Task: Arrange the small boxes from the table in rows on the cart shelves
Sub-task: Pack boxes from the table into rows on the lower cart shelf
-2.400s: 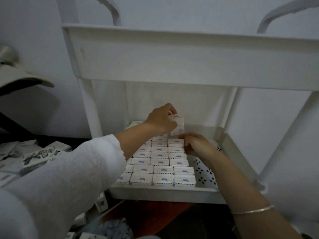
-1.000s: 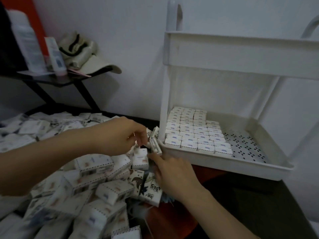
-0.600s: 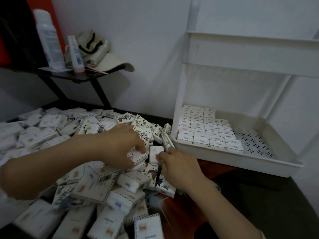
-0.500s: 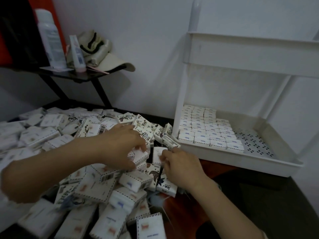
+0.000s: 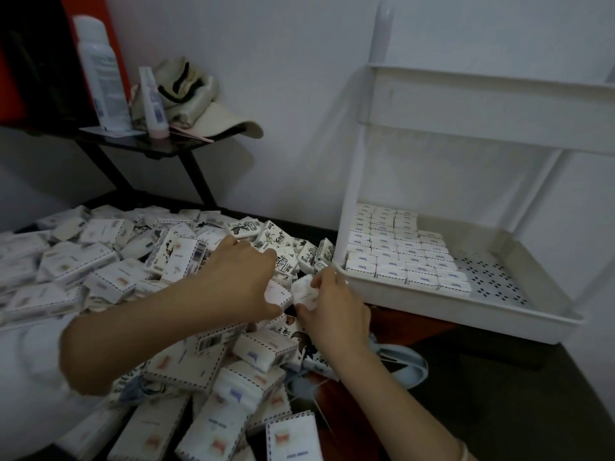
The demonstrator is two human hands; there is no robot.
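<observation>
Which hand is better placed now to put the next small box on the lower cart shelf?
Right. The right hand pinches a small box and lies close to the front corner of the shelf. The left hand is farther away, over the pile, gripping another box.

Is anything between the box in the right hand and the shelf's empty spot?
Yes: the shelf's low front wall, the corner post beside the right hand, and the packed rows of boxes. The box likely needs lifting over the wall.
</observation>
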